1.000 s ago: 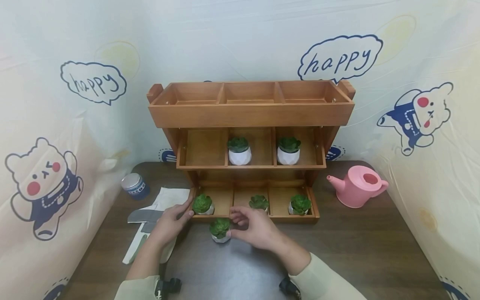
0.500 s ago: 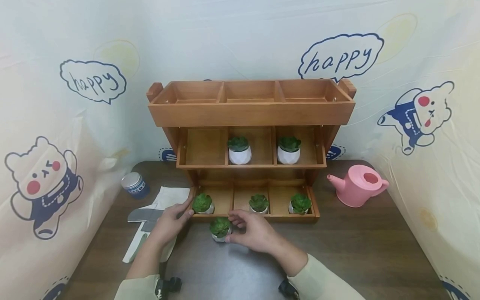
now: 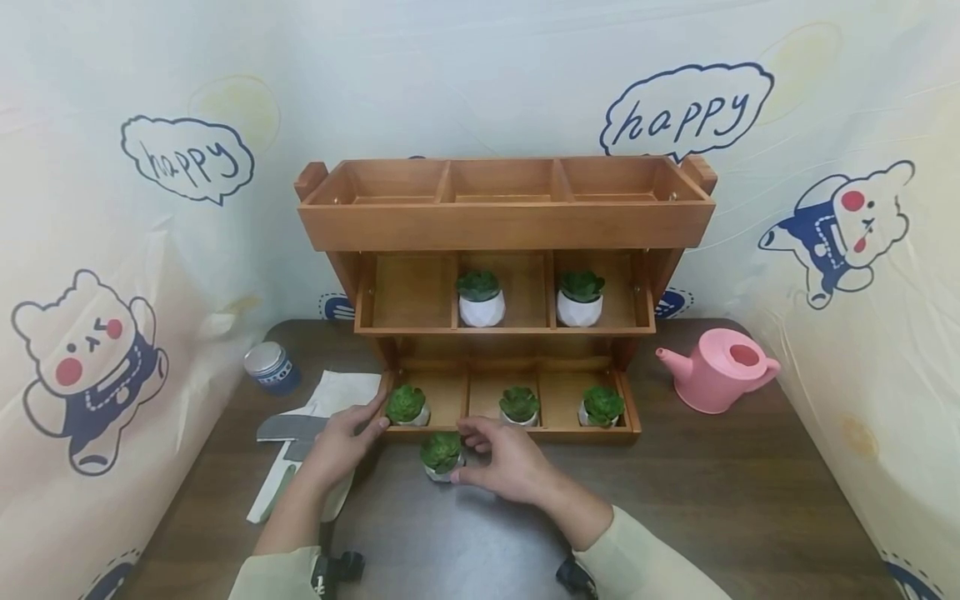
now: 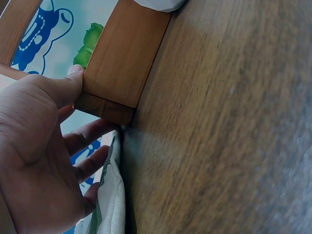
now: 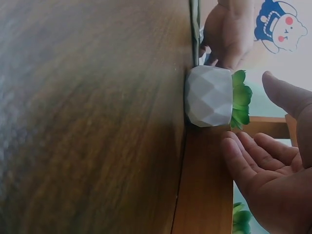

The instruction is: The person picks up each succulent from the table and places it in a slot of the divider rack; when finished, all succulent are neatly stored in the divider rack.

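A potted succulent (image 3: 442, 450) with a white faceted pot (image 5: 209, 96) stands on the table just before the bottom tier of a wooden three-tier shelf (image 3: 504, 227). Beside it is my right hand (image 3: 512, 463), its loosely bent fingers close by the plant and the thumb held apart from them in the right wrist view. My left hand (image 3: 341, 450) holds the front left corner of the bottom tier, thumb on the front rim and fingers along the side (image 4: 36, 131). Behind that rim sit succulents at left (image 3: 407, 405), middle (image 3: 519, 405) and right (image 3: 602, 406).
Two more potted succulents (image 3: 482, 300) stand in the middle tier's middle and right compartments. A pink watering can (image 3: 708, 379) is at right. On the left are a blue jar with a pale lid (image 3: 272, 368) and a white and grey cloth (image 3: 347, 389) beside my forearm.
My right hand has drawn slightly toward me, showing more of the middle succulent's pot. The left hand stays on the shelf corner, and the front succulent has not visibly moved.
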Demonstrator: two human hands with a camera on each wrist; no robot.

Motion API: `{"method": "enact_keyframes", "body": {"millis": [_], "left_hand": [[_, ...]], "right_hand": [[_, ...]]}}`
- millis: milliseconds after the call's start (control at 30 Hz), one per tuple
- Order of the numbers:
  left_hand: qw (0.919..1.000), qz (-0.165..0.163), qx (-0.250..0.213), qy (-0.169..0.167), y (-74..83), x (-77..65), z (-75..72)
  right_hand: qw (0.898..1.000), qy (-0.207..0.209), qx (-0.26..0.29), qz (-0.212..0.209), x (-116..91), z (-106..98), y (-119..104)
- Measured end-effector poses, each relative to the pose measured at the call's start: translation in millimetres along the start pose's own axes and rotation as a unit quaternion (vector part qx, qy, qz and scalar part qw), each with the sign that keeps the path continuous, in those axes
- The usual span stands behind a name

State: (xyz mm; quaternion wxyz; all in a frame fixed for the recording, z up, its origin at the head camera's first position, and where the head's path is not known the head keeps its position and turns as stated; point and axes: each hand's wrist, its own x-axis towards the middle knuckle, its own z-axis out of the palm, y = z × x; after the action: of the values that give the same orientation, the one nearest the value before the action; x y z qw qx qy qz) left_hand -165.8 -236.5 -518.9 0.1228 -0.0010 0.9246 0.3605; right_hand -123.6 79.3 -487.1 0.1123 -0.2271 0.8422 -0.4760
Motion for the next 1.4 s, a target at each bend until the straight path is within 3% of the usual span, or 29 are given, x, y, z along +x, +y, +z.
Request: {"method": "enact_keyframes", "body": {"millis": [833, 1400], "left_hand": [[1.0, -0.002, 0.004, 0.0, 1.2, -0.5, -0.3], [0.9997, 0.021, 0.005, 0.009, 1.5, -1.1, -0.8]], "right_hand": [[0.996, -0.034, -0.078, -0.001, 15, 16, -6], [0.992, -0.07, -0.104, 0.009, 26, 25, -1]]}}
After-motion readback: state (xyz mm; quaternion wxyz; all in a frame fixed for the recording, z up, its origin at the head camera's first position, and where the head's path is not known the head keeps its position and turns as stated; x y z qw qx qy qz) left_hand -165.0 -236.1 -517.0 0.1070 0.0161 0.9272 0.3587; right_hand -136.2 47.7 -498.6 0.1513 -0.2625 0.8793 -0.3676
